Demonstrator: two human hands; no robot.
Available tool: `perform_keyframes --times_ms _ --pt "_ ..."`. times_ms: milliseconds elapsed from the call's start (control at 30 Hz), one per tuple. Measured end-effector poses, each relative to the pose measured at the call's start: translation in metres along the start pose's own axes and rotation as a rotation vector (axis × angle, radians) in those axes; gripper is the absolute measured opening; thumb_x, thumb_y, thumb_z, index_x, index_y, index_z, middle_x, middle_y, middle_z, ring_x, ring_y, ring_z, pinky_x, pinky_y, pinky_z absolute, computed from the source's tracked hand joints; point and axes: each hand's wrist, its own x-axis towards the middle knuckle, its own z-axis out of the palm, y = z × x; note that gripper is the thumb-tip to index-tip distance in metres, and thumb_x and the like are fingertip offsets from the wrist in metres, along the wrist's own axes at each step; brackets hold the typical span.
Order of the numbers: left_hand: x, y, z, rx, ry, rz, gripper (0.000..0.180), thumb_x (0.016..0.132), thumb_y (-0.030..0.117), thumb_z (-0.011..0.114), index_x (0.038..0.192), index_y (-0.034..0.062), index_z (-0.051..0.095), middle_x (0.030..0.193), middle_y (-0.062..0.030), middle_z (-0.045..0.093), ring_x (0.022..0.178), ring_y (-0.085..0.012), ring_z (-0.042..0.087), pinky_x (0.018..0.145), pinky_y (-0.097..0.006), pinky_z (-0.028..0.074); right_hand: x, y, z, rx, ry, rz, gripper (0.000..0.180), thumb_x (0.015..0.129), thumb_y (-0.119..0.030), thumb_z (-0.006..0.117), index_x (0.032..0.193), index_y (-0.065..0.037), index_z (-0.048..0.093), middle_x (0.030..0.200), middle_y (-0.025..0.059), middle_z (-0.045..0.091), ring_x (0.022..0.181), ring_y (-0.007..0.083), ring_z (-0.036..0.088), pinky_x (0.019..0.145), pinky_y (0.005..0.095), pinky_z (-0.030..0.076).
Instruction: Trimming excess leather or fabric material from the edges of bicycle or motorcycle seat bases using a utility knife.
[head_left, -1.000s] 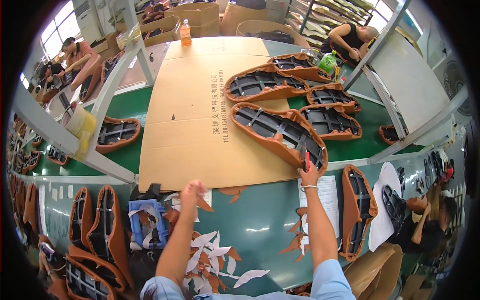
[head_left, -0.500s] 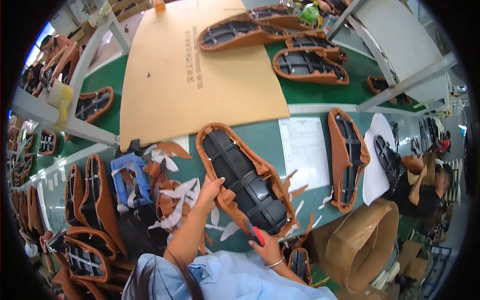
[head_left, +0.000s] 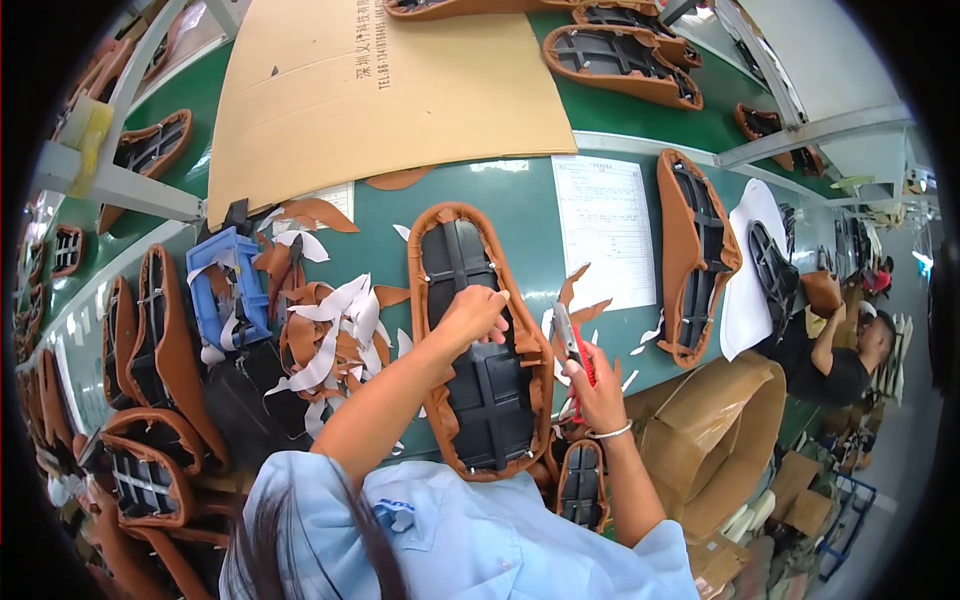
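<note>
a long rounded panel (head_left: 488, 425), puckered brown leathery covering (head_left: 541, 395) around a ribbed black core (head_left: 490, 385), lies at the green bench (head_left: 533, 235)'s near edge, the left hand (head_left: 475, 316) curled over it, grip unclear, the right hand (head_left: 597, 388) clasping red-handled metal cutters (head_left: 578, 352).

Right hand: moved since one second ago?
Yes: the right hand was by the near edge of the cardboard sheet; it has drawn back nearer the body, well clear of that sheet.

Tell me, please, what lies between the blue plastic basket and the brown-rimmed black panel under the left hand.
In the head view, white and brown scraps lie heaped between basket and panel.
</note>
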Motion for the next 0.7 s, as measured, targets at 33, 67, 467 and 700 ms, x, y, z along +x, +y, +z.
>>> perform_keyframes --times_ms 33,67,467,700 --pt "0.009 0.000 0.004 0.098 -0.035 -0.003 0.025 0.089 0.021 0.048 0.088 0.0000 0.062 0.072 -0.0089 0.064 0.051 -0.0149 0.061 0.044 -0.026 0.044 0.006 -0.002 -0.004 -0.072 -0.021 -0.061 0.043 0.091 -0.024 0.055 0.129 -0.007 0.045 0.079 0.0051 0.061 0.058 0.0095 0.056 0.049 0.0229 0.044" --pt "0.016 -0.001 0.006 0.195 -0.066 -0.006 0.027 0.089 0.019 0.044 0.085 -0.0013 0.062 0.071 -0.0094 0.066 0.049 -0.0159 0.061 0.045 -0.028 0.046 0.014 -0.005 -0.008 -0.082 -0.023 -0.066 0.043 0.091 -0.024 0.055 0.129 -0.007 0.045 0.079 0.0051 0.061 0.058 0.0095 0.056 0.049 0.0229 0.044" --pt "0.014 0.001 0.003 0.198 -0.013 0.011 0.023 0.083 0.014 0.046 0.075 -0.0003 0.062 0.062 -0.0089 0.064 0.049 -0.0178 0.061 0.049 -0.032 0.050 0.090 -0.086 0.006 -1.185 -0.431 -0.379 0.043 0.085 -0.022 0.057 0.127 -0.018 0.050 0.078 0.0123 0.065 0.066 0.0340 0.062 0.058 0.0431 0.048" --pt "0.021 -0.008 -0.005 -0.211 0.100 0.183 0.020 0.080 0.016 0.052 0.065 0.0034 0.057 0.061 -0.0015 0.054 0.050 -0.0103 0.055 0.042 -0.026 0.034 0.046 -0.125 0.003 -1.334 -0.536 -0.284 0.038 0.087 -0.028 0.053 0.121 -0.014 0.051 0.058 0.0169 0.058 0.056 0.0360 0.059 0.051 0.0456 0.044"
